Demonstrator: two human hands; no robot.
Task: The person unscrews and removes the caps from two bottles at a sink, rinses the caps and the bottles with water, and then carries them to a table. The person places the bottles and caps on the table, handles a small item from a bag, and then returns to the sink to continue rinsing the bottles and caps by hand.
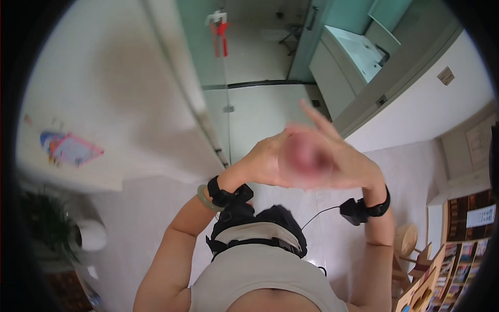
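Observation:
My left hand (267, 158) and my right hand (351, 160) are raised together in front of my body, in the middle of the head view. They seem to meet around a blurred, round pinkish patch (308, 158); what it is cannot be told. One finger of the right hand points up and away, apart from the rest. The left hand's fingers are mostly hidden by the blur. Black straps with small black devices circle both wrists, and a pale green bangle (206, 198) sits on the left forearm. A thin cable runs from the right wrist device.
Ahead stands a glass door (226, 132) with a red hanging item (221, 37). Beyond are a shower area and, right, a white washbasin (360, 54) with a dark tap. A potted plant (43, 222) is at left; a wooden stool (406, 238) and bookshelves (460, 269) are at lower right.

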